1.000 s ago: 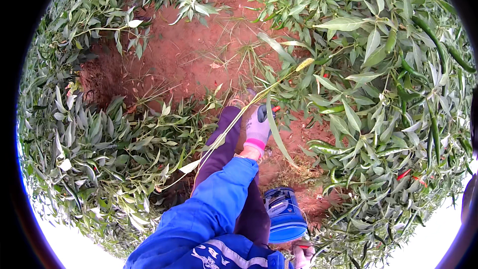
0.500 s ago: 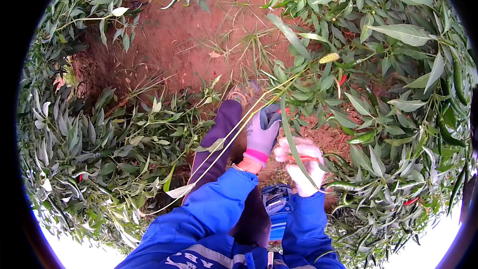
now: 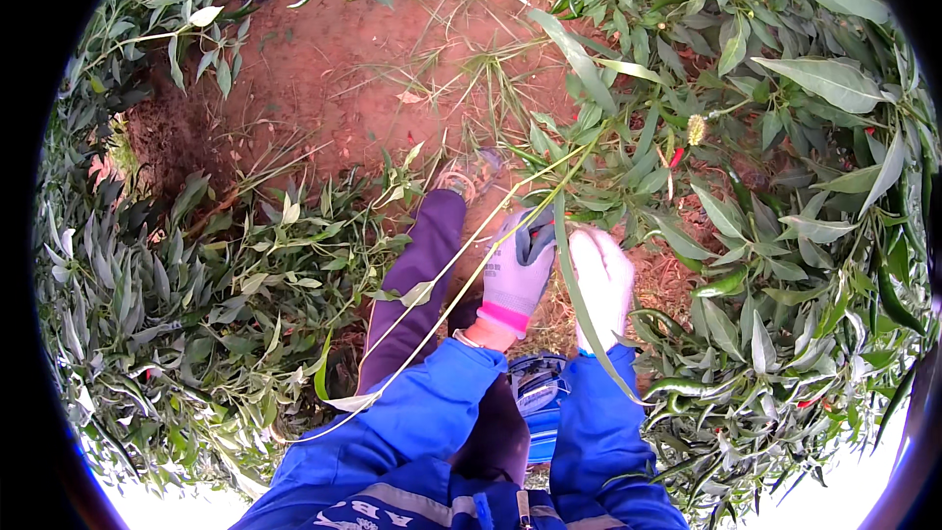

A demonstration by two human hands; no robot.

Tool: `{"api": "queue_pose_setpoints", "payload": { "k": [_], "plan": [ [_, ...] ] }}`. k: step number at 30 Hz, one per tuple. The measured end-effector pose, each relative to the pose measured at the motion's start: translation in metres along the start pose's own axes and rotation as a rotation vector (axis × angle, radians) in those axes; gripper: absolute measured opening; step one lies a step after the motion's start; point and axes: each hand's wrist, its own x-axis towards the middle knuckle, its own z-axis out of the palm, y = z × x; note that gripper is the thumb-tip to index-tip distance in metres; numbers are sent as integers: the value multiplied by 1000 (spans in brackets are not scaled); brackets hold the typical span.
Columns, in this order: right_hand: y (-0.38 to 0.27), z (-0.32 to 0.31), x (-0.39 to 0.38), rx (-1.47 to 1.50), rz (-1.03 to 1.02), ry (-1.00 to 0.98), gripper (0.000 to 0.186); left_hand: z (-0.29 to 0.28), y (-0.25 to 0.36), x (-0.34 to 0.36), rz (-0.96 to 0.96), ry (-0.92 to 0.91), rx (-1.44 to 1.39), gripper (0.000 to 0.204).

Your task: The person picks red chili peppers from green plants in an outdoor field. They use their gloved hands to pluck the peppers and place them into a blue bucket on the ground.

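right hand (image 3: 601, 273) came up beside our left hand (image 3: 520, 247), so both share one spot; left fingers curled by red bit (image 3: 534, 230), we can't tell either grip.

Bright diffuse daylight on red earthen ground (image 3: 343, 49), dark shadows beneath green leafy plants (image 3: 137, 280), right hand in whitish fabric glove (image 3: 601, 278) overexposed, white glare in lower corners, bent fisheye edges

Large white capital letters (image 3: 378, 513), cut off below, stand on the chest of a blue jacket (image 3: 461, 479), while small dark print (image 3: 494, 260), too blurred to read, marks the gloved left hand (image 3: 519, 265).
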Motion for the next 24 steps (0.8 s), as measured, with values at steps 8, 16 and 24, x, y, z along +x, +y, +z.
{"api": "queue_pose_setpoints", "payload": {
  "k": [8, 16, 24],
  "plan": [
    [35, 9, 30, 506, 278, 35, 18, 4, 4, 1, 87, -120, 219, 21],
    [40, 4, 16, -769, -416, 122, 9, 13, -7, 3, -398, -102, -531, 23],
    [32, -18, -7, -790, -834, -127, 10, 15, -26, 0, -727, -325, -747, 20]
  ]
}}
